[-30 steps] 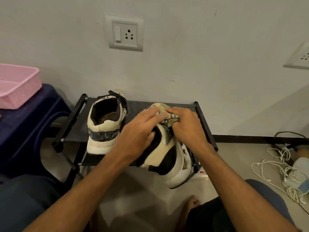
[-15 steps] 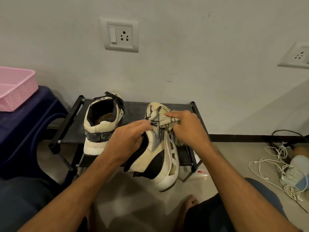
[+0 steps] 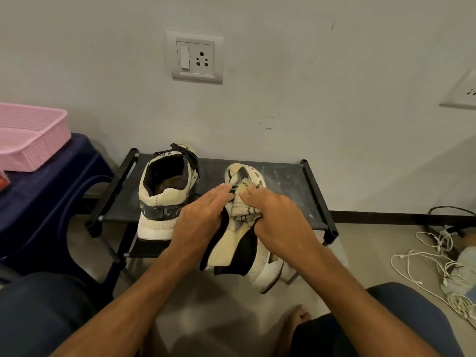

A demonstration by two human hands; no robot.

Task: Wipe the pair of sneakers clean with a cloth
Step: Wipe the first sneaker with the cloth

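Note:
A cream, black and white sneaker (image 3: 233, 249) is tilted on its side at the front of a black shoe rack (image 3: 283, 180), toe toward the wall and sole facing right. My left hand (image 3: 203, 220) grips its left side at the collar. My right hand (image 3: 280, 222) holds a bunched pale patterned cloth (image 3: 242, 210) against the sneaker's upper near the laces. The second sneaker (image 3: 164, 199) stands upright on the rack's left half with its heel toward me, and neither hand touches it.
A pink basket (image 3: 31, 140) sits on a dark blue stool (image 3: 38, 197) left of the rack. White cables (image 3: 438, 261) lie tangled on the floor at right. A wall socket (image 3: 195, 57) is above the rack. My bare foot (image 3: 296, 318) and knees are below.
The held sneaker has been turned slightly between the frames. My right hand has slid the cloth along the upper, back toward the toe. The other sneaker has not moved.

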